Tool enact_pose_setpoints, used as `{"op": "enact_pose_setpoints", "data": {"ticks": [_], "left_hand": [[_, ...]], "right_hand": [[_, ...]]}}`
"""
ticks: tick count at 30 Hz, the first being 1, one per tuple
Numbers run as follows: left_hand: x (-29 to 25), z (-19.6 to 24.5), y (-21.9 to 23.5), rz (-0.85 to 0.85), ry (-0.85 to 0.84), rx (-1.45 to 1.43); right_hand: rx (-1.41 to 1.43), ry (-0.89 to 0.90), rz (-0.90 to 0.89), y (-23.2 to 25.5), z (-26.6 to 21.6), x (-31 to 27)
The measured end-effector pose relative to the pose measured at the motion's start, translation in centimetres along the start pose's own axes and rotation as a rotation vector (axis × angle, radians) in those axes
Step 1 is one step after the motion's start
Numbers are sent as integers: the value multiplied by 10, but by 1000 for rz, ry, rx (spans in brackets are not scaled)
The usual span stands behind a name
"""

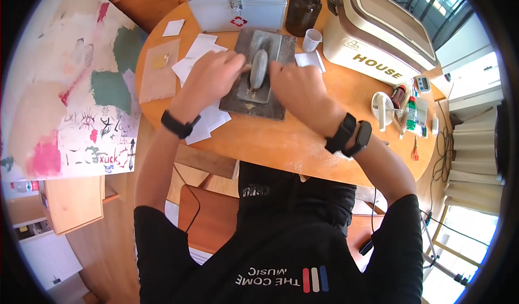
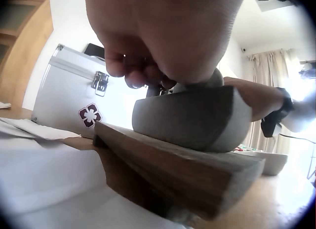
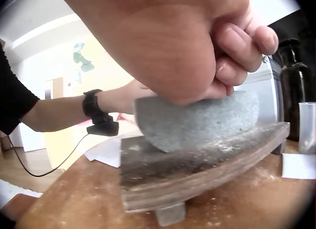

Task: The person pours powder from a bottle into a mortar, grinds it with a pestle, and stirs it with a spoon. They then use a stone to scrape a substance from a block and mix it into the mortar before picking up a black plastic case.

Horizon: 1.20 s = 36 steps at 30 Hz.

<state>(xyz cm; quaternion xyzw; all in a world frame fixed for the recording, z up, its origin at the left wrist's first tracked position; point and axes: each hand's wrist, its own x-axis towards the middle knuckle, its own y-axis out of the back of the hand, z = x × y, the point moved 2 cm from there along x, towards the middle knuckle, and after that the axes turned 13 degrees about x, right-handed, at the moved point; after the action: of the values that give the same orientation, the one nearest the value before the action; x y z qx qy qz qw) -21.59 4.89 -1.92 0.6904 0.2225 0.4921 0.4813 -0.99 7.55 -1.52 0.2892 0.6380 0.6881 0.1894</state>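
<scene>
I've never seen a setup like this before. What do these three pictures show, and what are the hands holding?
There is no machine: a person works with bare hands. The wide picture comes from a camera on the head, looking down; the other two come from cameras on each wrist.

The left hand and right hand are curled at opposite sides of a grey wheel-shaped piece, apparently gripping it, though the grip itself is hidden. It stands in or on a boat-shaped grey block, on a wooden base.

Around them on the table are white papers, a silver case, a dark bottle, a small cup and a cream box marked HOUSE.
</scene>
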Motion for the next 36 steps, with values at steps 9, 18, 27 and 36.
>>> {"op": "enact_pose_setpoints", "data": {"ticks": [9,18,27,36], "left_hand": [[20,-19,-32,1,126,-110],[-5,5,-12,22,130,-206],[-7,9,-26,17,306,-468],[12,-3,-40,-13,280,-433]], "right_hand": [[-69,-14,6,-7,25,34],[-48,-14,2,-3,-1,0],[-74,-22,43,-12,-4,3],[-37,-12,58,-23,23,22]]}}
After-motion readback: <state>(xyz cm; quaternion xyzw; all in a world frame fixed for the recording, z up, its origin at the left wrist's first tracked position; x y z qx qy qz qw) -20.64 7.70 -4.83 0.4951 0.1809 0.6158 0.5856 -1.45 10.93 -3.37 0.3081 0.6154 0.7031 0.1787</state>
